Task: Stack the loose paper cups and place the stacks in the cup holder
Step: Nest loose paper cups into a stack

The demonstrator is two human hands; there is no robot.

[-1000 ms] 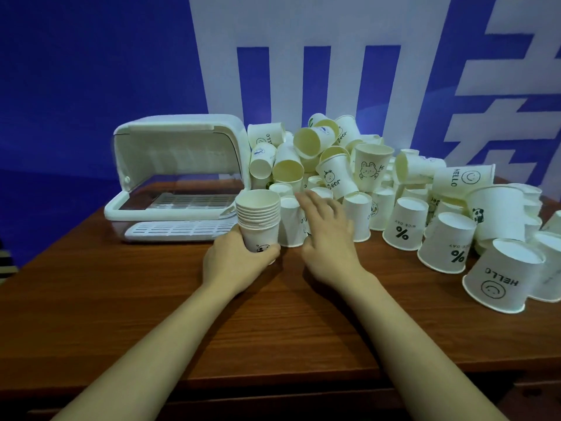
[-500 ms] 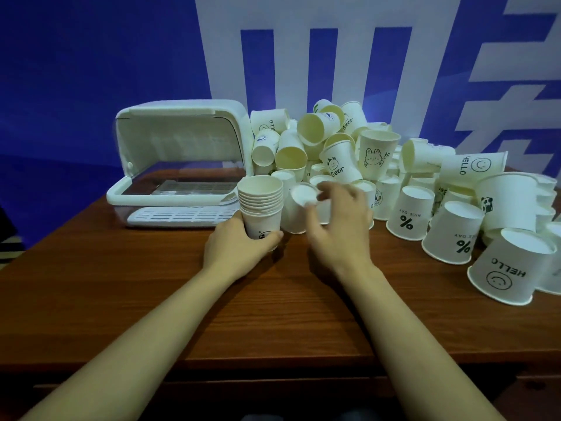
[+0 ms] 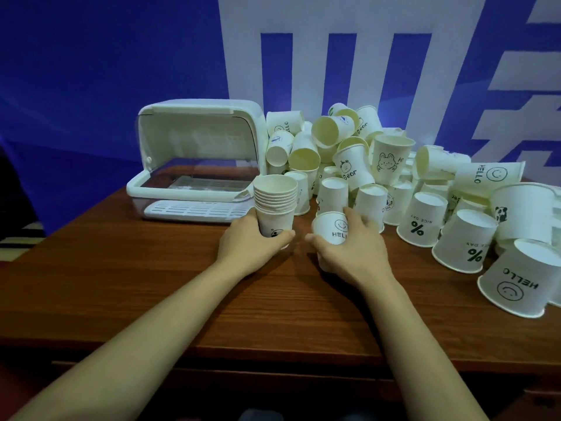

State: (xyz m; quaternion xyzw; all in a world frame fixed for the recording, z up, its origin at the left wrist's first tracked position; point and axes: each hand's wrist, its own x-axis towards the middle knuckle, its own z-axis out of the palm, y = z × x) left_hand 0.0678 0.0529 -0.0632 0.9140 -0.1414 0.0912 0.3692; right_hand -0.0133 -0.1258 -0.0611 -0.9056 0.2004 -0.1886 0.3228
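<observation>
At table centre: your left hand (image 3: pixel 253 238) grips stack (image 3: pixel 275 205); right hand (image 3: pixel 349 250) curls round HELLO cup (image 3: pixel 332 227). Holder (image 3: pixel 197 159) open at 10 o'clock. Paper light, crushable; hold sidewall gently, avoid rim.

The worktop (image 3: pixel 151 284) is reddish wood-grain with a soft sheen; the cups (image 3: pixel 419 220) are matt white paper with black print; the cup holder (image 3: pixel 194 189) is smooth, slightly glossy white plastic
</observation>
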